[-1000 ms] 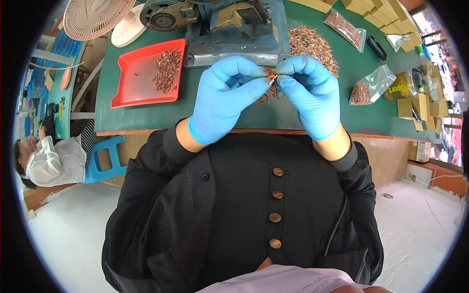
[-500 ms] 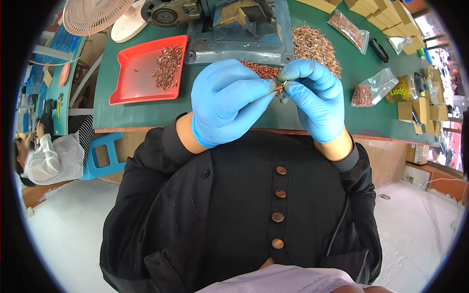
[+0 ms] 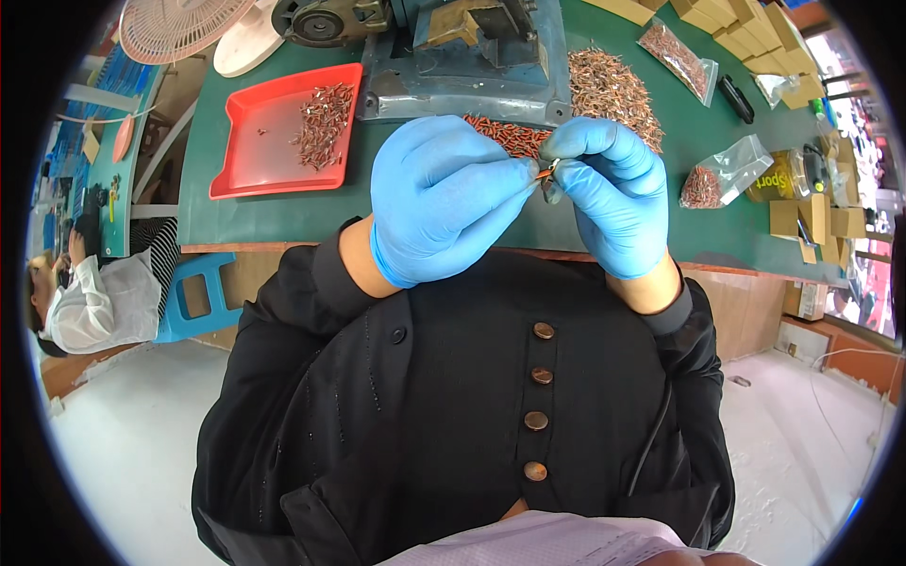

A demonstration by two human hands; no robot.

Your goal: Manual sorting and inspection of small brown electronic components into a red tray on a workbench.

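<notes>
A red tray (image 3: pixel 255 160) at ten o'clock on the green worktop (image 3: pixel 283 212) carries a few finished pieces. At centre, a small copper terminal (image 3: pixel 545 173) is pinched between closed left hand (image 3: pixel 439 203) and right hand (image 3: pixel 609 193) fingers. A large unprocessed pile (image 3: pixel 612 90) is seen at one o'clock.

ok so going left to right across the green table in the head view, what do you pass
red plastic tray holding small brown parts → left hand in a blue glove → small orange part pinched between both hands → right hand in a blue glove → clear plastic bag of brown parts → tan cardboard boxes
</notes>
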